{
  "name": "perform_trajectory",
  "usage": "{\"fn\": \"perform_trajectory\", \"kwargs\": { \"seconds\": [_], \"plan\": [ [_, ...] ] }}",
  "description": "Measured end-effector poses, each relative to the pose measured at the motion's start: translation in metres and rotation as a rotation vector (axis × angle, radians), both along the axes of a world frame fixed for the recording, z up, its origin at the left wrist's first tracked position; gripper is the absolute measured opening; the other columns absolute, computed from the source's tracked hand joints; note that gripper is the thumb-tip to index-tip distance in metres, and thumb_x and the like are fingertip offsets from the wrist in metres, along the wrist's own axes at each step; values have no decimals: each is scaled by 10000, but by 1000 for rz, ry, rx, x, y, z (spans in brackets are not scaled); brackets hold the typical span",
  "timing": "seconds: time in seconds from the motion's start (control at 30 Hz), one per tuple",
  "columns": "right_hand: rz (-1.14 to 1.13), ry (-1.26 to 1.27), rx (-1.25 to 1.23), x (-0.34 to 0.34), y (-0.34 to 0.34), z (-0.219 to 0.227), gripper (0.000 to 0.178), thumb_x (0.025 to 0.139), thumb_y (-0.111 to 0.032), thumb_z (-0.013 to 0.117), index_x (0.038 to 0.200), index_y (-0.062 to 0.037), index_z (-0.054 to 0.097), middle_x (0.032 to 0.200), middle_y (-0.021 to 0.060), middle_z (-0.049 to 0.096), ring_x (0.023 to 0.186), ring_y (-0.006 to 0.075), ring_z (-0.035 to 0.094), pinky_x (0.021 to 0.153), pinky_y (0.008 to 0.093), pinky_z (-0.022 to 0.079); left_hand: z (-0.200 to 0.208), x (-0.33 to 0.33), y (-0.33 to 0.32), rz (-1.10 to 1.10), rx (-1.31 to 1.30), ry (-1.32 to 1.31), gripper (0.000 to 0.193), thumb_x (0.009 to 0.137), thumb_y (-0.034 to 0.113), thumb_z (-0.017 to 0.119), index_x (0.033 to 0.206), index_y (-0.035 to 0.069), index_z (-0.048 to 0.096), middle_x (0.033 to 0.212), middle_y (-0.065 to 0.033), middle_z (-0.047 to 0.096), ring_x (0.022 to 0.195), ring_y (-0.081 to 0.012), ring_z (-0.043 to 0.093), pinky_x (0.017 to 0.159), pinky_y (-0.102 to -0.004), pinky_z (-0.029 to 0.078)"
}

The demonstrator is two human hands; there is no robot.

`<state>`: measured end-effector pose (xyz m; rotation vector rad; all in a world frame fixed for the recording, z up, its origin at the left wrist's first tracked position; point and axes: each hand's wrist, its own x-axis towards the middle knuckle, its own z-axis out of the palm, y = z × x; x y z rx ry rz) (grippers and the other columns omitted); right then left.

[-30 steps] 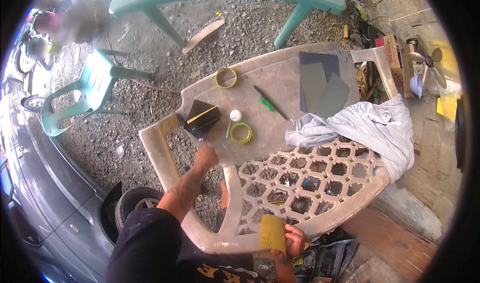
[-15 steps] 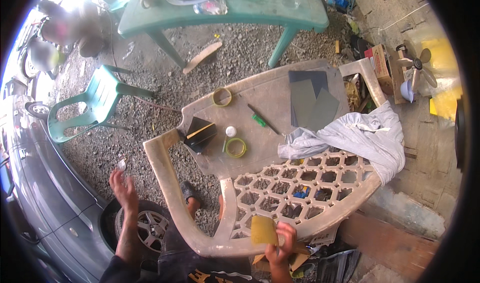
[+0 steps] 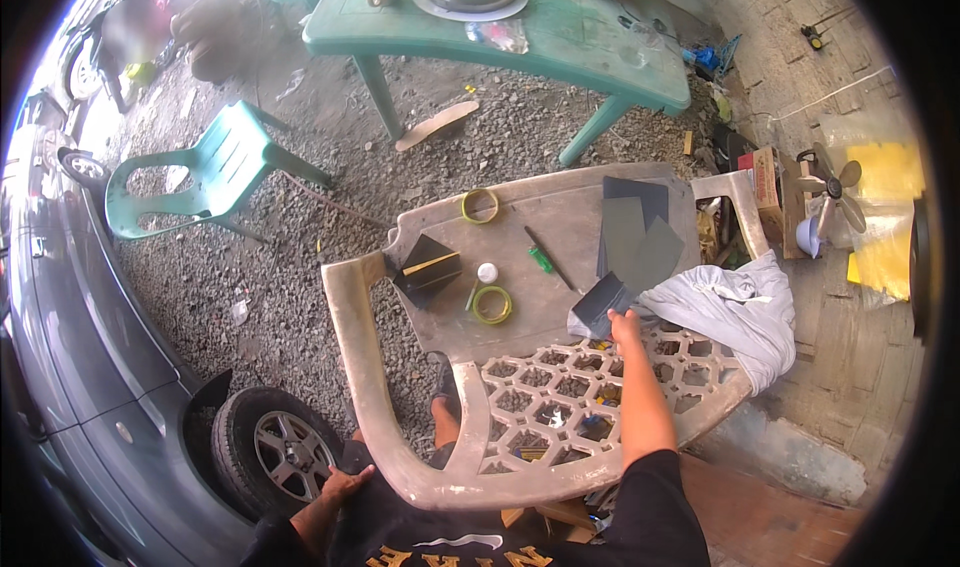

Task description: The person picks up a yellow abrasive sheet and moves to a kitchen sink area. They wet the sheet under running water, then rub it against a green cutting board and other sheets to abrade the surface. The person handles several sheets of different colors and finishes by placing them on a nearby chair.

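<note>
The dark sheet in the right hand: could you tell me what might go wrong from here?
The right hand pinches the dark sheet only at a corner, so it might slip or crease. The white cloth lies against the sheet and could snag or be dragged along. The green-handled tool and the tape rings lie loose on the tipped beige chair; a knock could send them onto the gravel.

Worn matt plastic chair (image 3: pixel 420 367), crumpled white cloth (image 3: pixel 720 312), matt grey sandpaper sheets (image 3: pixel 640 237), rough gravel (image 3: pixel 300 257)

You're in outdoor home yard: gravel ground (image 3: pixel 300 297) around beige plastic chair (image 3: pixel 560 267), parked car (image 3: pixel 90 367) left, green table (image 3: pixel 520 37) beyond.
</note>
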<state>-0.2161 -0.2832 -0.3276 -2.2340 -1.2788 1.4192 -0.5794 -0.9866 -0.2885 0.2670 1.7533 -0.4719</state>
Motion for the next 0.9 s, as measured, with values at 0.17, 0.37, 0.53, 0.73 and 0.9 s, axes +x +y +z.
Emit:
{"fn": "perform_trajectory", "kwargs": {
  "seconds": [0.17, 0.37, 0.53, 0.73, 0.9],
  "plan": [
    [-604, 418, -56, 2, -7, -63, 388, 991, -250, 672, 1316, -86, 536, 1206, 113, 627, 1031, 316, 614, 772, 515, 519, 79, 15, 67, 100, -38, 236, 801, 980, 576, 551, 1504, -6, 382, 1265, -318, 652, 1160, -460, 659, 1054, -497, 486],
    [-655, 393, -91, -9, 6, -44, 328, 913, -220, 657, 1207, -84, 610, 1089, 103, 650, 870, 283, 637, 707, 462, 546, 94, 21, 45, 29, 212, 227, 557, 1021, 407, 503, 1426, 25, 479, 1182, -292, 684, 1085, -461, 676, 976, -543, 512],
    [-330, 185, 247, 37, 15, 1, 321, 898, -151, 545, 1151, 40, 586, 1033, 144, 636, 876, 249, 613, 747, 414, 529, 105, 19, 47, -2, 520, 258, 410, 996, 251, 514, 1341, 38, 575, 1180, -239, 700, 1057, -441, 685, 932, -532, 539],
    [-332, 285, 185, 22, -15, 69, 300, 988, -314, 570, 1183, -86, 592, 820, 34, 592, 616, 155, 543, 519, 323, 458, 125, -4, 64, 78, 679, 313, 271, 960, 234, 624, 1078, 16, 735, 972, -205, 741, 966, -422, 706, 877, -500, 554],
    [-302, 666, 118, -21, -68, 102, 256, 1022, -335, 491, 1081, -110, 597, 595, 2, 468, 372, 133, 413, 318, 314, 356, 146, -63, 80, 19, 624, 401, 435, 968, 443, 629, 996, 23, 739, 955, -230, 736, 975, -406, 709, 874, -523, 538]
  ]
}}
